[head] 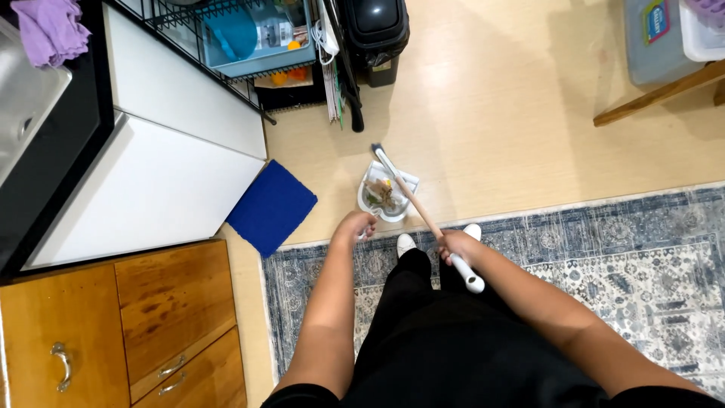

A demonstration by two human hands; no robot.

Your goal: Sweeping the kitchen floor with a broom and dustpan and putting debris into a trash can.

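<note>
1. Left hand closed on handle of white dustpan, pan just ahead on floor, loaded with debris.
2. Right hand wrapped round broom, bristle end beyond dustpan.
3. Risk: tilting pan, spilling debris towards rug.

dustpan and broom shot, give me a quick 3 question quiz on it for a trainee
1. True or false: the white dustpan on the floor already has debris in it.
2. Which hand grips the wooden broom handle? A) left hand B) right hand C) both
3. Fill in: the blue mat lies on the floor beside the white ____, left of the dustpan.

Key
1. True: brownish scraps lie in the pan.
2. B: the right hand is closed round the handle near its white end, while the left hand reaches down to the dustpan's handle.
3. Cabinet.
</note>
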